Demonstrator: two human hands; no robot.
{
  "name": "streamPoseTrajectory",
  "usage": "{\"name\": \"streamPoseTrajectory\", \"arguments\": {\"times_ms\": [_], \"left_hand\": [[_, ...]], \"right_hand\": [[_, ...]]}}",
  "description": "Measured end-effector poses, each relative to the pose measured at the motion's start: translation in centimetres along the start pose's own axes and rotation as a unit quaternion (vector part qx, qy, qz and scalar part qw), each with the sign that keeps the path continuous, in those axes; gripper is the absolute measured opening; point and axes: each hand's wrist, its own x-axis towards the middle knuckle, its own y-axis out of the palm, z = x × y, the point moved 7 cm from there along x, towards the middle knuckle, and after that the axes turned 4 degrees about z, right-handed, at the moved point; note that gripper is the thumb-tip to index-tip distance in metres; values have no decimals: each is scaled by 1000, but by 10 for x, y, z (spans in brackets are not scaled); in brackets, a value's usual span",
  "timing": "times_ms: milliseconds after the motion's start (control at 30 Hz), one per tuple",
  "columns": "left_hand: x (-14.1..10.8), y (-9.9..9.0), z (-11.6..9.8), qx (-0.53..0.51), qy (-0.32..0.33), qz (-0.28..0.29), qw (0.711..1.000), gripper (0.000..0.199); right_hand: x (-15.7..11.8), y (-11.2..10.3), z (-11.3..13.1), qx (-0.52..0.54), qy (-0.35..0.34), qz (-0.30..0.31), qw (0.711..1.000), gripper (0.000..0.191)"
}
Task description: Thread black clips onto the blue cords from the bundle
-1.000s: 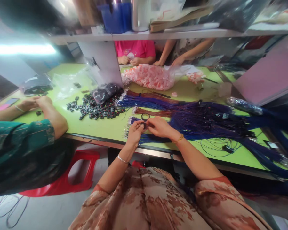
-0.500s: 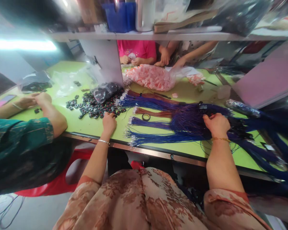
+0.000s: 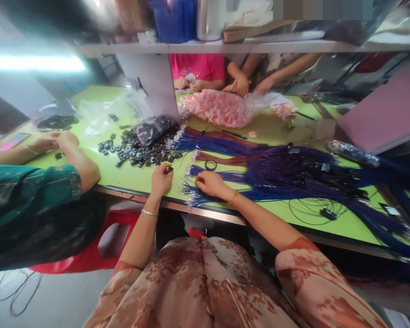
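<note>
My left hand (image 3: pixel 161 180) is closed in a pinch on a small black connector housing (image 3: pixel 170 169), just in front of a loose pile of black connector housings (image 3: pixel 141 152). My right hand (image 3: pixel 213 186) has its fingers pressed together at the metal-tipped ends of the blue wires (image 3: pixel 222 176). A thin wire seems to be in its fingertips, though the hand partly hides it. The wires lie in bundles stretching right into a large purple-blue heap (image 3: pixel 276 171). Brown wires (image 3: pixel 222 158) lie beyond, with a black ring (image 3: pixel 211 165) against them.
A clear bag of pink pieces (image 3: pixel 218 109) lies beyond the wires. A white upright panel (image 3: pixel 150 86) and a shelf (image 3: pixel 205 47) stand over the green table (image 3: pixel 89 168). A co-worker's hands (image 3: pixel 59 140) are at the left; other people sit opposite.
My right hand has moved left from the wire heap to the wire ends, and a looped cable with a black connector now shows there. My left hand has drawn back slightly from the pile with a housing.
</note>
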Motion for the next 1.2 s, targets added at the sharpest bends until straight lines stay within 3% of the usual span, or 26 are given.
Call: {"name": "streamPoseTrajectory", "arguments": {"times_ms": [67,167,300,433,500,633,733,867,1000,1200], "left_hand": [[-9,10,7,-161,-48,40,985,34],[-24,21,13,-352,-104,72,927,40],[-37,26,18,-486,-167,64,855,36],[-44,32,10,-534,-177,76,823,29],[-47,35,2,-549,-172,90,813,26],[-55,42,-12,-583,-171,109,787,20],[-61,47,-19,-606,-178,127,765,19],[-65,50,-21,-625,-183,148,744,18],[-66,50,-19,-626,-185,158,741,18],[-68,52,-18,-621,-185,170,742,18]], "right_hand": [[13,11,5,-36,32,1,999,19],[21,17,8,-39,31,-7,999,16],[21,13,6,135,-7,-30,990,7],[20,11,5,371,-21,-29,928,10],[18,8,8,419,-22,-38,907,14],[9,2,17,445,-30,-58,893,19],[4,1,20,441,-40,-68,894,18],[-2,-2,20,375,-53,-98,920,15],[-7,-9,22,287,-66,-139,945,12],[-12,-15,30,233,-95,-152,956,10]]}}
